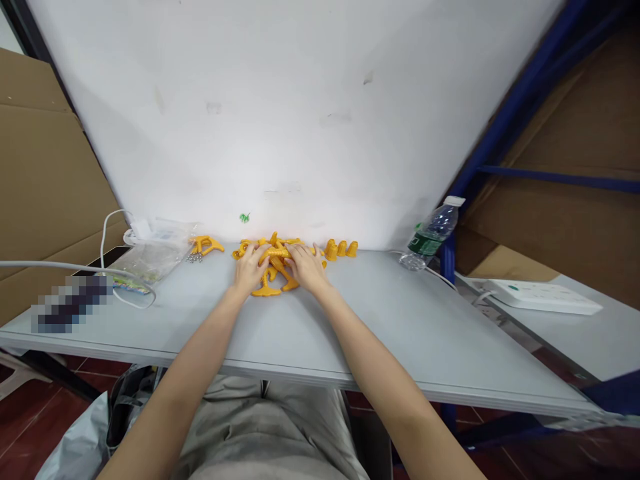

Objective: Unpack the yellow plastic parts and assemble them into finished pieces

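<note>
Both hands are close together over a heap of yellow plastic parts near the back of the table. My left hand (247, 272) has its fingers closed around the left end of a curved, ribbed yellow plastic piece (277, 253). On that same piece's right end, the fingers of my right hand (309, 268) are closed. Just below it, two yellow parts with wide, foot-like ends (266, 292) lie on the table. More yellow parts (274, 238) show behind my fingers, partly hidden. Three yellow cup-shaped pieces (342, 249) stand in a row right of my right hand.
Left of the heap lie a yellow part (209, 245) and small metal screws (194, 257). Clear plastic bags (160, 257) and a white cable (103, 243) are farther left. A water bottle (431, 235) leans at the right; a white power strip (545, 297) lies beyond it.
</note>
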`<state>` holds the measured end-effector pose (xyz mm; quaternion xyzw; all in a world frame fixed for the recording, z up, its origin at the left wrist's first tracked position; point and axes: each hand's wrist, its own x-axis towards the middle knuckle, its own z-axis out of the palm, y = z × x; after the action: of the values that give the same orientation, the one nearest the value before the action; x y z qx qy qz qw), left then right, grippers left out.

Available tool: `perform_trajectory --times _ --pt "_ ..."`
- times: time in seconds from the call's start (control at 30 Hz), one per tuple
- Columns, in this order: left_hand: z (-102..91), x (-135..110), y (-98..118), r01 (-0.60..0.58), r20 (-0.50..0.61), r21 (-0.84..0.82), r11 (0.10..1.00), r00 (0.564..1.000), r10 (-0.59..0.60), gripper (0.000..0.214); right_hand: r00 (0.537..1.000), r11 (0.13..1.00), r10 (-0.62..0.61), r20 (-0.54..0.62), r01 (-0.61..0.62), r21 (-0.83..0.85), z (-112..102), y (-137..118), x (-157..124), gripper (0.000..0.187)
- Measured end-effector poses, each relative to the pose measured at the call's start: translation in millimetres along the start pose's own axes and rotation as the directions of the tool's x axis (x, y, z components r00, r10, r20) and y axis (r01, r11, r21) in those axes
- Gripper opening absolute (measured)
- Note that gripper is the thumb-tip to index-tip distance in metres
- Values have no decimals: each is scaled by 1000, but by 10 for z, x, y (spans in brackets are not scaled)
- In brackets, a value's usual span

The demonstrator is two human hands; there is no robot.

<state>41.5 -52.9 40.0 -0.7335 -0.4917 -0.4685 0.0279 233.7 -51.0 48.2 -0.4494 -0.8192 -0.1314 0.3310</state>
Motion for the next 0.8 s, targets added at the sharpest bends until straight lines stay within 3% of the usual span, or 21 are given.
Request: perform_trajectory --times 0.4,0.67,0.8 --pt "-10 2 -30 -12 132 -32 999 991 16 29 1000 1000 10 -1 -10 -23 -48 0 31 20" --pt "-12 -7 11 -128 -7 -48 991 992 128 38 996 997 -44 73 39 67 14 101 40 35" --pt "-17 7 22 -146 -7 -38 989 989 146 40 993 998 -17 113 9 68 67 142 29 35"
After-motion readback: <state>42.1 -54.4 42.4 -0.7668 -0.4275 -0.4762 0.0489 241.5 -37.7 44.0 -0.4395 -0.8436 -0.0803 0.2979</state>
